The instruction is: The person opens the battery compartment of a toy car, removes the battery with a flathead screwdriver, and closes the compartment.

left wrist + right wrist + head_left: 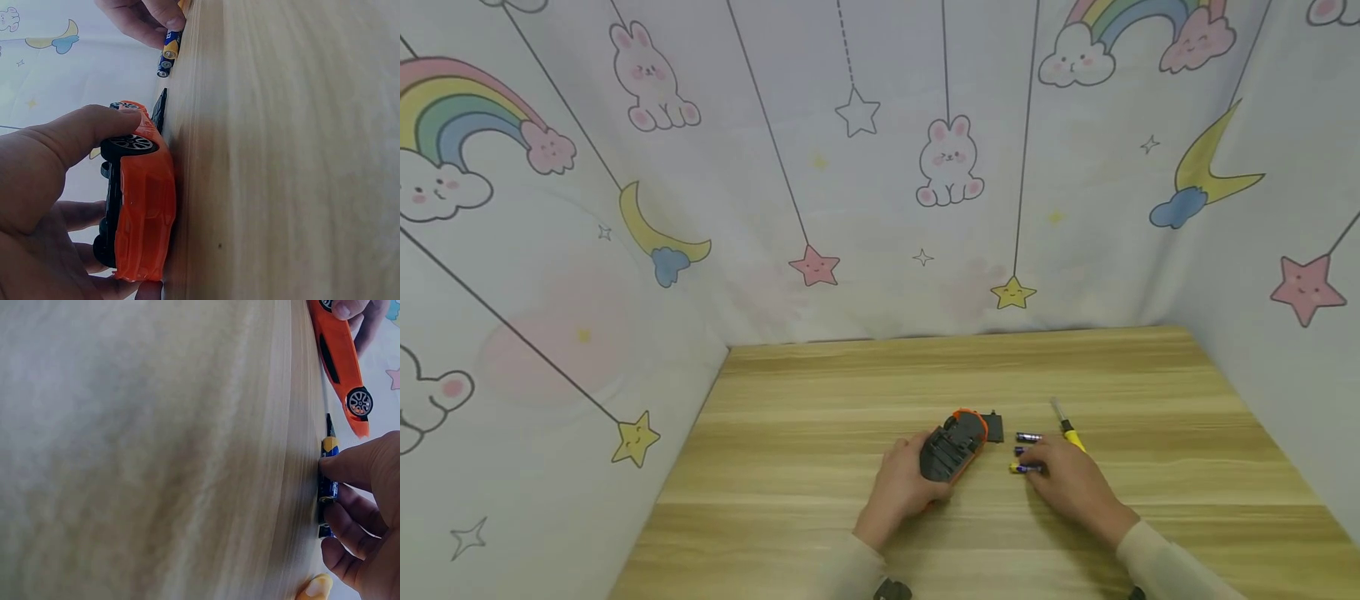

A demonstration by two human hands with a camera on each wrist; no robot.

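Note:
My left hand (901, 479) grips an orange toy car (953, 452) that lies upside down on the table, its black underside facing up. In the left wrist view, the thumb lies along the car's side by a wheel (132, 145). My right hand (1071, 485) pinches a blue-and-yellow battery (1021, 468) at table level, thumb on its near side in the right wrist view. Just beyond it lie a second battery (1019, 451), partly hidden by the fingers, and a third battery (1028, 437). A flat black cover (995, 427) lies beside the car.
A screwdriver with a yellow handle (1072, 437) lies behind my right hand, its shaft pointing away. The wood-grain table (820, 383) meets a printed cloth backdrop (880, 308) at the back and sides.

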